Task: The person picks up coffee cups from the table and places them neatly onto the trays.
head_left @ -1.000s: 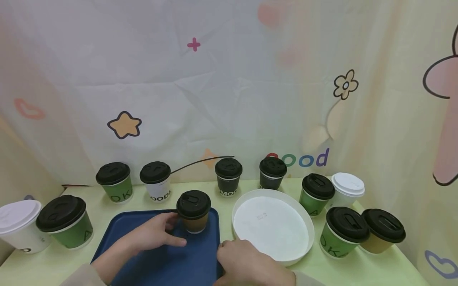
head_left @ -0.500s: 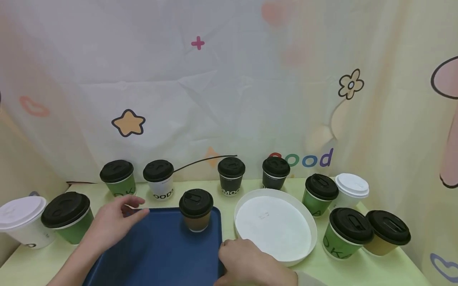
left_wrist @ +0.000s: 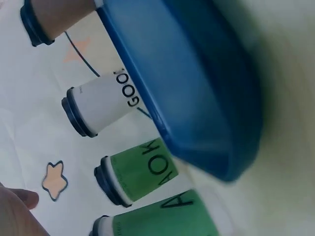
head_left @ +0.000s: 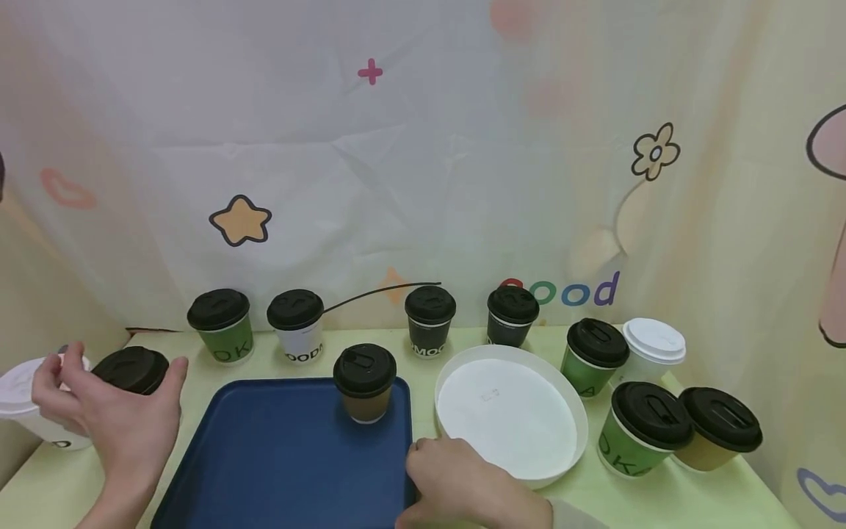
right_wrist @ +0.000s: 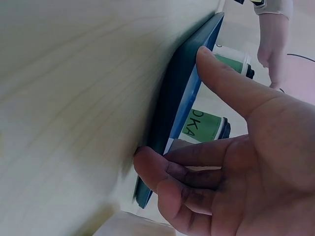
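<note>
My left hand (head_left: 115, 426) reaches over a green paper cup with a black lid (head_left: 135, 369) at the far left, thumb and fingers spread to either side of the lid. The hand hides most of that cup's body. In the left wrist view, the thumb (left_wrist: 27, 197) shows apart from the green cups. My right hand (head_left: 456, 474) grips the right edge of a dark blue tray (head_left: 291, 455). In the right wrist view, its thumb (right_wrist: 209, 64) presses the tray rim while the fingers curl at the edge. A brown cup with a black lid (head_left: 366, 408) stands on the tray's back right corner.
A white-lidded cup (head_left: 33, 419) stands beyond my left hand. Behind the tray are a green cup (head_left: 228, 342), a white cup (head_left: 300, 344) and two dark cups. A round white dish (head_left: 505, 411) sits right of the tray, with several lidded cups farther right.
My left hand has moved left, away from the brown cup, which stays on the tray, to the green cup at the far left. The right hand stays at the tray's edge.
</note>
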`<move>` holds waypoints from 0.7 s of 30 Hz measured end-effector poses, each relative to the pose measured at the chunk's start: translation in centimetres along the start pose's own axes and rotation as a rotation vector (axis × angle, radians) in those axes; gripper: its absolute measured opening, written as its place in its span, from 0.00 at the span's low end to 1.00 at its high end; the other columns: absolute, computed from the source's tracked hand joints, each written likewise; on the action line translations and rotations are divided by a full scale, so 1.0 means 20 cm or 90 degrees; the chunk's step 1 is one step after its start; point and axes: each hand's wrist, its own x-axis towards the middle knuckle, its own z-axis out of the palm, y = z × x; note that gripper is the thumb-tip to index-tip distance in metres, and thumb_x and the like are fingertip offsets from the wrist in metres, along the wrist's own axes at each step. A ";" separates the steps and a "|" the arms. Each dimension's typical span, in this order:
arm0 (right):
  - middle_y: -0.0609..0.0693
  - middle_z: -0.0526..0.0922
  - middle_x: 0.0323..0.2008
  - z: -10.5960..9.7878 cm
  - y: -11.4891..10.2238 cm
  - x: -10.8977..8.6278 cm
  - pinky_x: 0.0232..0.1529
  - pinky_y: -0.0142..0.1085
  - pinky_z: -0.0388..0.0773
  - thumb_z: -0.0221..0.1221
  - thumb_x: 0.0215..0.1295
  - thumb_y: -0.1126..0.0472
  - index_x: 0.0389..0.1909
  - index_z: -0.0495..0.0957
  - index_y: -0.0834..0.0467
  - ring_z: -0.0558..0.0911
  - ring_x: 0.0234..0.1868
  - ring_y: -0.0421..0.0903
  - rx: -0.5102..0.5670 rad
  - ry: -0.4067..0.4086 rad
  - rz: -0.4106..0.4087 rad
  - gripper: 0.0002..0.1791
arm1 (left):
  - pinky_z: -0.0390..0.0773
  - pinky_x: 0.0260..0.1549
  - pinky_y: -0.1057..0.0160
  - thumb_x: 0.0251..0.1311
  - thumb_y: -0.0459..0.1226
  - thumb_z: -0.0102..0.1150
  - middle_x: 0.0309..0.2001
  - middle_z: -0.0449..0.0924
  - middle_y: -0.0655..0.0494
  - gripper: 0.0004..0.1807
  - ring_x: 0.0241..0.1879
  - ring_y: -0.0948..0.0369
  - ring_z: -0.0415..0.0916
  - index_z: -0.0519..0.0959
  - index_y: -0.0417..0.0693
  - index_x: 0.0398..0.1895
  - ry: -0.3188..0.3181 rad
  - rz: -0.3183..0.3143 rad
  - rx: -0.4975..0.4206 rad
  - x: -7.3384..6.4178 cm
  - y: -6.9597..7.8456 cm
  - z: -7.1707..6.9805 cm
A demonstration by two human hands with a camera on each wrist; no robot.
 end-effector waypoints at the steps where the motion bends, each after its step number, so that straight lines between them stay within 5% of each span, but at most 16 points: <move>1: 0.45 0.79 0.32 0.00 0.00 0.00 0.31 0.38 0.79 0.74 0.48 0.32 0.36 0.86 0.56 0.77 0.29 0.42 0.003 -0.002 0.000 0.31 | 0.47 0.69 0.64 0.52 0.35 0.76 0.69 0.43 0.62 0.51 0.71 0.65 0.38 0.57 0.46 0.77 -0.002 -0.036 0.007 0.01 0.00 -0.01; 5: 0.45 0.79 0.32 0.00 0.00 0.00 0.32 0.38 0.80 0.75 0.48 0.32 0.36 0.86 0.56 0.78 0.30 0.42 0.003 -0.001 -0.004 0.31 | 0.43 0.72 0.62 0.55 0.40 0.74 0.71 0.40 0.58 0.54 0.73 0.62 0.34 0.51 0.48 0.81 -0.022 -0.187 0.027 0.02 -0.01 -0.03; 8: 0.45 0.80 0.33 0.00 0.00 0.01 0.32 0.38 0.80 0.75 0.48 0.32 0.37 0.87 0.56 0.78 0.30 0.43 0.003 -0.001 -0.003 0.32 | 0.41 0.73 0.57 0.57 0.42 0.73 0.71 0.40 0.55 0.54 0.74 0.56 0.33 0.50 0.47 0.81 -0.043 -0.251 0.048 0.03 -0.03 -0.04; 13: 0.45 0.80 0.33 0.00 -0.01 0.01 0.32 0.38 0.80 0.75 0.48 0.32 0.39 0.87 0.56 0.79 0.31 0.43 0.006 -0.006 0.000 0.32 | 0.40 0.73 0.46 0.58 0.45 0.73 0.74 0.40 0.40 0.55 0.75 0.46 0.35 0.48 0.45 0.81 -0.081 -0.295 0.087 0.06 -0.06 -0.05; 21: 0.45 0.81 0.35 0.00 0.00 0.00 0.33 0.40 0.81 0.75 0.48 0.32 0.39 0.87 0.56 0.80 0.32 0.43 0.004 -0.001 0.001 0.32 | 0.42 0.74 0.45 0.59 0.47 0.72 0.76 0.38 0.39 0.54 0.75 0.45 0.35 0.49 0.46 0.81 -0.121 -0.336 0.098 0.10 -0.11 -0.05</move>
